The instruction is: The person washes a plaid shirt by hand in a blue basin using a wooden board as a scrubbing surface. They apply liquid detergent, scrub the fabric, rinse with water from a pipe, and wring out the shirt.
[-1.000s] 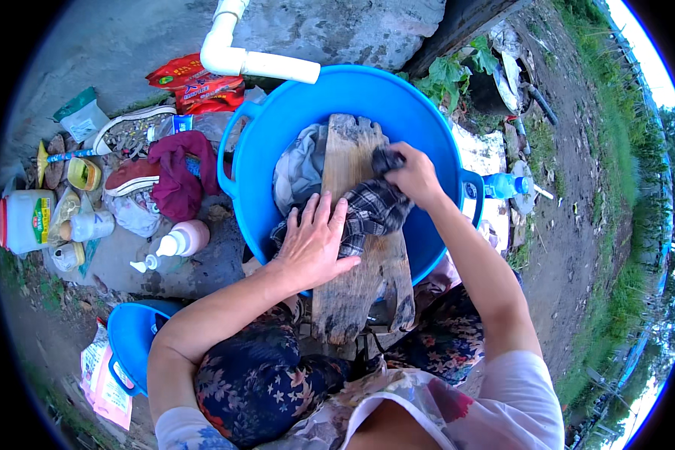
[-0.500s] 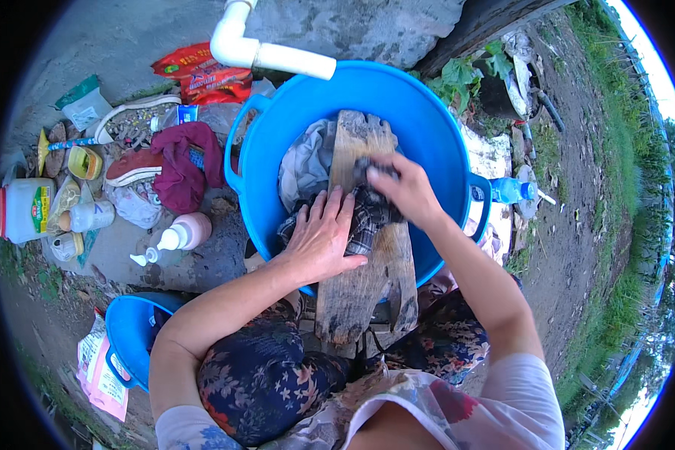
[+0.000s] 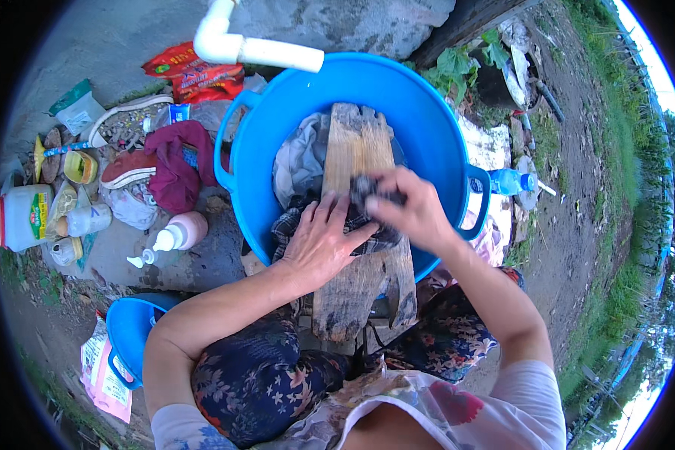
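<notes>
Scrub looks mid-way: checked cloth [image 3: 330, 225] lies on wooden board [image 3: 360, 225] across blue tub [image 3: 427, 127]. Left hand [image 3: 319, 244] flat & open pressing it, right hand [image 3: 409, 210] fisted round bunched part. Grey garment [image 3: 296, 161] in tub beside board prob. unwashed yet.

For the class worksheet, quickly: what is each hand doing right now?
Left hand: open, fingers spread, pressing the checked cloth flat on the wooden board.
Right hand: closed, gripping a bunched part of the cloth.

Red packet [image 3: 195, 73] beside white labelled jug [image 3: 24, 217]
</notes>
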A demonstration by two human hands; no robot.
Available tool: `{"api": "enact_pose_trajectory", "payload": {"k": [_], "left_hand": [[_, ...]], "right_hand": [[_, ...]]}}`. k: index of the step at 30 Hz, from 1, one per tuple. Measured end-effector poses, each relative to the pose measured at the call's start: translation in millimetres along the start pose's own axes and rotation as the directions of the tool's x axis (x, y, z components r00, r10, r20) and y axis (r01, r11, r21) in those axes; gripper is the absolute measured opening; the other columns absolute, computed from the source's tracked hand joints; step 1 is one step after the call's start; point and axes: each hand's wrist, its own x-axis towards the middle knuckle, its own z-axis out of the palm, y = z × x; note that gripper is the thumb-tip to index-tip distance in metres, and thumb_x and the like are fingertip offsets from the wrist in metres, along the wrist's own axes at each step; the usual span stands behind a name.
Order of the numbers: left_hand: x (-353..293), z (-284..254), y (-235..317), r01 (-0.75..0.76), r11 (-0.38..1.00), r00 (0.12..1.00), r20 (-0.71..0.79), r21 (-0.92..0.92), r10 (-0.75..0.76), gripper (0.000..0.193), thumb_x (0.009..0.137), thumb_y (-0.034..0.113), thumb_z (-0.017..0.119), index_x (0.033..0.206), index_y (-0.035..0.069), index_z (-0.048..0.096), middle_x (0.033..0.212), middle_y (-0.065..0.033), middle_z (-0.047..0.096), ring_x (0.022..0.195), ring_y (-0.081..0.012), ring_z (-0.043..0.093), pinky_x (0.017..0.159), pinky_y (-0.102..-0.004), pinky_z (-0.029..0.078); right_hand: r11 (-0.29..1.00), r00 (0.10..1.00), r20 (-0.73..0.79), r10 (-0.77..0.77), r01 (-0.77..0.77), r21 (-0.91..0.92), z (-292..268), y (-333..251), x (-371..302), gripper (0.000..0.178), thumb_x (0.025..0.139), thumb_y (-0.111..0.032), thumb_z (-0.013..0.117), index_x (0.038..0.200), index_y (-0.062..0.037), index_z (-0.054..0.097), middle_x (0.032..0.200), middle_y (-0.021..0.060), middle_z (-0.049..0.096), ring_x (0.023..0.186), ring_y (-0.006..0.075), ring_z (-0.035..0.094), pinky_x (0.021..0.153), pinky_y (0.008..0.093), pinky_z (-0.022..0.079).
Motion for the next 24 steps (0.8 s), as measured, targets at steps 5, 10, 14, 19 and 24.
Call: {"api": "enact_pose_trajectory", "payload": {"k": [5, 10, 14, 19, 24], "left_hand": [[15, 7, 10, -0.092, 0.996, 0.993, -0.073, 0.007, 0.093, 0.053, 0.076, 0.025, 0.073, 0.127, 0.026, 0.059, 0.136, -0.0291, 0.035, 0.128, -0.0425, 0.038, 0.107, -0.0529, 0.031], [27, -5, -3, 0.182, 0.443, 0.955, 0.051, -0.878, -0.293, 0.069, 0.091, 0.036, 0.059, 0.143, -0.001, 0.034, 0.150, -0.0311, 0.022, 0.140, -0.0464, 0.020, 0.113, -0.0482, 0.022], [16, 13, -19, 0.400, 0.878, 0.917, 0.105, -0.264, -0.386, 0.087, 0.084, 0.052, 0.060, 0.142, -0.006, 0.031, 0.147, -0.0347, 0.021, 0.140, -0.0481, 0.015, 0.113, -0.0552, 0.017], [31, 7, -3, 0.262, 0.950, 0.963, 0.110, -0.169, -0.246, 0.077, 0.087, 0.046, 0.061, 0.133, -0.013, 0.041, 0.149, -0.0314, 0.019, 0.140, -0.0453, 0.017, 0.113, -0.0530, 0.018], [32, 2, -4, 0.322, 0.923, 0.944, 0.148, -0.209, -0.295, 0.078, 0.085, 0.047, 0.063, 0.138, -0.006, 0.039, 0.151, -0.0298, 0.016, 0.141, -0.0446, 0.016, 0.113, -0.0527, 0.019]], "right_hand": [[0.880, 0.961, -0.264, -0.089, -0.048, -0.472, 29, 42, 25, 0.028, 0.072, -0.033, 0.077, 0.085, -0.0110, 0.065, 0.091, 0.0073, 0.063, 0.089, 0.0293, 0.058, 0.077, 0.0413, 0.041], [0.902, 0.916, -0.283, 0.283, -0.355, -0.247, 10, 52, 55, 0.033, 0.075, -0.038, 0.075, 0.092, -0.0116, 0.068, 0.109, 0.0084, 0.064, 0.110, 0.0292, 0.054, 0.090, 0.0452, 0.042], [0.998, 0.997, -0.079, -0.025, 0.020, -0.063, 18, 0, -4, 0.033, 0.065, -0.034, 0.082, 0.082, -0.0116, 0.065, 0.104, 0.0076, 0.065, 0.104, 0.0299, 0.057, 0.091, 0.0472, 0.041], [0.853, 0.944, -0.323, 0.072, -0.226, -0.470, 32, 37, 48, 0.029, 0.072, -0.036, 0.075, 0.086, -0.0130, 0.065, 0.099, 0.0117, 0.064, 0.101, 0.0319, 0.058, 0.084, 0.0465, 0.044], [0.869, 0.901, -0.165, 0.400, -0.430, -0.246, 10, 49, 65, 0.044, 0.079, -0.045, 0.069, 0.102, -0.0070, 0.068, 0.116, 0.0172, 0.064, 0.107, 0.0349, 0.060, 0.089, 0.0450, 0.048]]}}
